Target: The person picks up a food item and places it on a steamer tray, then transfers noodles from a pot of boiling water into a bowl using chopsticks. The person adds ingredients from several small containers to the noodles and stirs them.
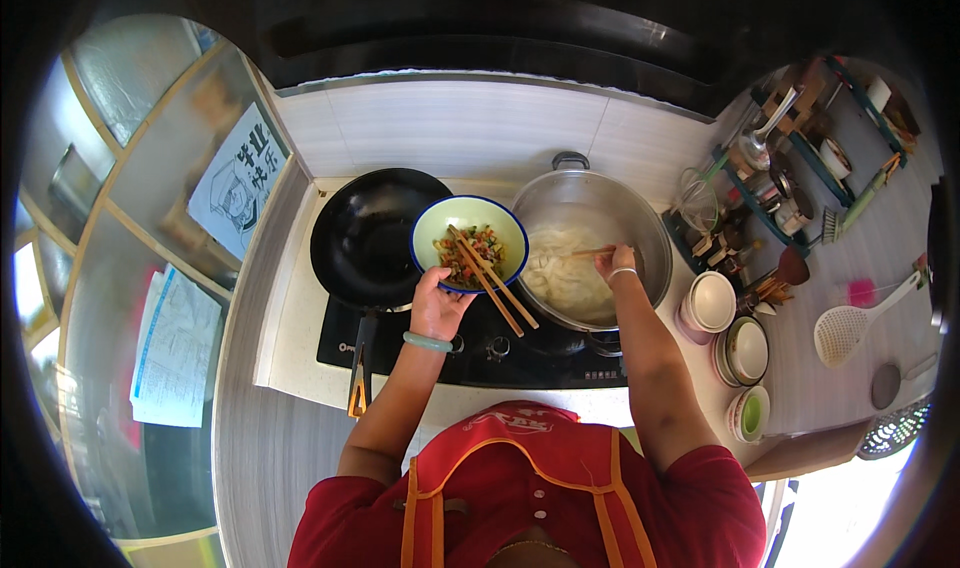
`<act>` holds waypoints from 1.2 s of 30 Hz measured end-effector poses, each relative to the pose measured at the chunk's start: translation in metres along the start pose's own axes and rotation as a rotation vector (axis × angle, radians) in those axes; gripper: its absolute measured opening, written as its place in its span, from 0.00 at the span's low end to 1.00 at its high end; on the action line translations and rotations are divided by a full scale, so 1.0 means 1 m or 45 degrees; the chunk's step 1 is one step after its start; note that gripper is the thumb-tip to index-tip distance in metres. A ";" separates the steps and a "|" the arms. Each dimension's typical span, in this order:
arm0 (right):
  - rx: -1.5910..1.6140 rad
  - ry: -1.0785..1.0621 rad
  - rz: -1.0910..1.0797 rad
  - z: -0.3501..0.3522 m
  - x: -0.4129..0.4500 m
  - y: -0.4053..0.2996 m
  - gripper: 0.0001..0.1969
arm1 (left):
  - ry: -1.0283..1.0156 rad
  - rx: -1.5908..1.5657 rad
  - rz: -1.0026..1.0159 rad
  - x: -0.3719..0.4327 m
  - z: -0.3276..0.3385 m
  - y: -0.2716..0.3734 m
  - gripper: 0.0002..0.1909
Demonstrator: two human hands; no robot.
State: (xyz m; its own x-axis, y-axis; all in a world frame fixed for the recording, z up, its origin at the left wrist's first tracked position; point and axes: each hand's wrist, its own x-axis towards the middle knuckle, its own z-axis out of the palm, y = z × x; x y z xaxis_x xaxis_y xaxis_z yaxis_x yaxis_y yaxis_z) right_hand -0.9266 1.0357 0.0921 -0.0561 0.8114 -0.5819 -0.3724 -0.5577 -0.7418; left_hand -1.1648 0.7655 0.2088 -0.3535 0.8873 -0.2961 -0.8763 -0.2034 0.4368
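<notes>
My left hand (439,309) grips a pale bowl with a blue rim (466,212) from below, its thumb over the near edge. Diced mixed vegetables (486,245) lie in the bowl, and a pair of wooden chopsticks (495,283) leans across its near rim. To the right stands a large stainless steel pot (654,230) with pale noodles (551,279) in cloudy liquid. Above the liquid, my right hand (616,262) is closed on a thin wooden utensil (589,252), apparently chopsticks, pointing left over the noodles. Its far tip is hard to make out.
A black wok (375,230) sits left on the black cooktop (435,365), its handle toward me. Stacked bowls (712,302) line the right counter. A white slotted spoon (840,335) and a wire whisk (697,200) hang nearby. The range hood (487,50) overhangs the back.
</notes>
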 end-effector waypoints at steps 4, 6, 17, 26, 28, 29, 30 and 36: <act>0.018 -0.061 0.029 0.005 -0.009 -0.002 0.14 | 0.016 -0.026 -0.006 0.001 -0.001 0.002 0.17; 0.059 -0.044 0.051 0.009 -0.013 -0.004 0.14 | 0.019 -0.025 -0.006 0.003 -0.002 0.003 0.17; 0.189 -0.090 0.036 0.013 -0.030 -0.018 0.13 | 0.041 -0.036 -0.013 0.006 -0.003 0.003 0.16; 0.299 -0.120 -0.072 0.010 -0.049 -0.047 0.13 | 0.009 -0.031 -0.007 0.009 -0.013 0.001 0.15; 0.316 -0.136 -0.107 0.013 -0.058 -0.058 0.12 | 0.029 -0.016 -0.024 0.009 -0.013 0.000 0.15; 0.319 -0.135 -0.111 0.015 -0.062 -0.064 0.12 | 0.025 -0.016 -0.026 0.008 -0.013 0.000 0.15; 0.350 -0.122 -0.132 0.016 -0.068 -0.071 0.12 | 0.018 -0.012 -0.035 0.008 -0.012 -0.002 0.15; 0.433 -0.143 -0.197 0.023 -0.087 -0.090 0.11 | 0.023 0.036 -0.055 0.002 -0.008 -0.007 0.15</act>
State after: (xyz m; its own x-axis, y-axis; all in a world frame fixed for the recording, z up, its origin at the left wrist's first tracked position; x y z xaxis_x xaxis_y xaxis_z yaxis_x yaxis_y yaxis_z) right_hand -0.9092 1.0194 0.2165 -0.0689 0.9060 -0.4177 -0.6693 -0.3525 -0.6541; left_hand -1.1616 0.7658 0.1985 -0.3219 0.8874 -0.3301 -0.8811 -0.1532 0.4474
